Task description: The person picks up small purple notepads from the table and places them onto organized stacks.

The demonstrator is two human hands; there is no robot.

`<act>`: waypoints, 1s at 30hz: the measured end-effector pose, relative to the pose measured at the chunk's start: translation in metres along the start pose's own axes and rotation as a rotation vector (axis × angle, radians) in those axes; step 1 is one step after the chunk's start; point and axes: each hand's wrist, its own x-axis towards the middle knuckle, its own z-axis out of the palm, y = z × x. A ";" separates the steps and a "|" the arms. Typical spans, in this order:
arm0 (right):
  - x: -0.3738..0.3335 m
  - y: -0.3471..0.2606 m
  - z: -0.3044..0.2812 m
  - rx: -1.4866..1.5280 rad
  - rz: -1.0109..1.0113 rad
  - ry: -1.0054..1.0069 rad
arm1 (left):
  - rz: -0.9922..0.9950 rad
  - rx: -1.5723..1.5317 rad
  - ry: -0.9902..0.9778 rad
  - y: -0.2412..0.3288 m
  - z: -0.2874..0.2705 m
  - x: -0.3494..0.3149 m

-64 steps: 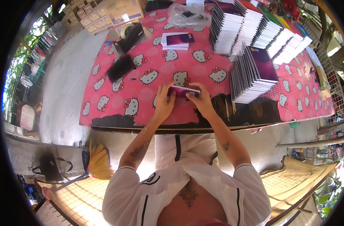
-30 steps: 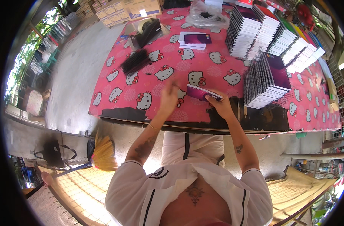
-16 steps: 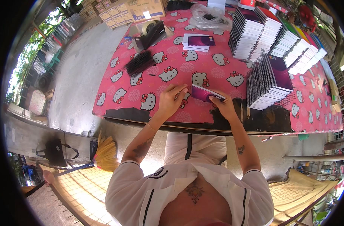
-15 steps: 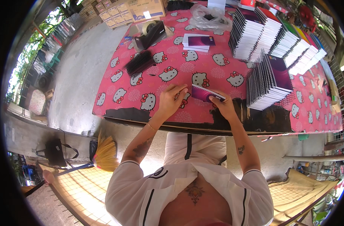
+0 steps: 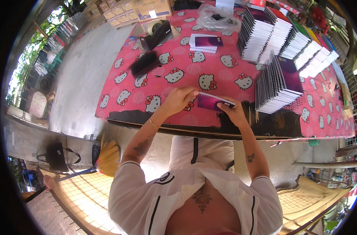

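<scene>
Over bench [image 5: 217, 74] | pinching purple notebook [image 5: 208, 103] in right grip [image 5: 234, 111] | at its left corner with left grip [image 5: 177, 100], cannot tell if pinching

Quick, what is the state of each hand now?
Left hand: at the purple notebook; whether gripping, cannot be told.
Right hand: closed, holding the purple notebook.

Half a second ago, my bare left hand [image 5: 180, 98] hung apart, left of the small rectangular purple-covered, white-paged notebook [image 5: 207, 103]. Now fingertips [image 5: 195, 93] at its upper left corner. Two seconds back, left thumb lay on the cover; no longer seen there. Notebook tipped: more purple face showing.
</scene>
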 end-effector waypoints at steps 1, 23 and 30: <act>0.000 0.000 0.000 0.002 -0.015 0.005 | 0.018 0.010 -0.006 0.002 0.000 0.002; -0.026 -0.031 0.024 0.118 -0.051 0.166 | 0.035 0.715 -0.011 0.062 0.007 0.019; -0.032 -0.037 0.028 0.126 -0.028 0.181 | 0.080 0.793 0.185 0.061 0.040 0.000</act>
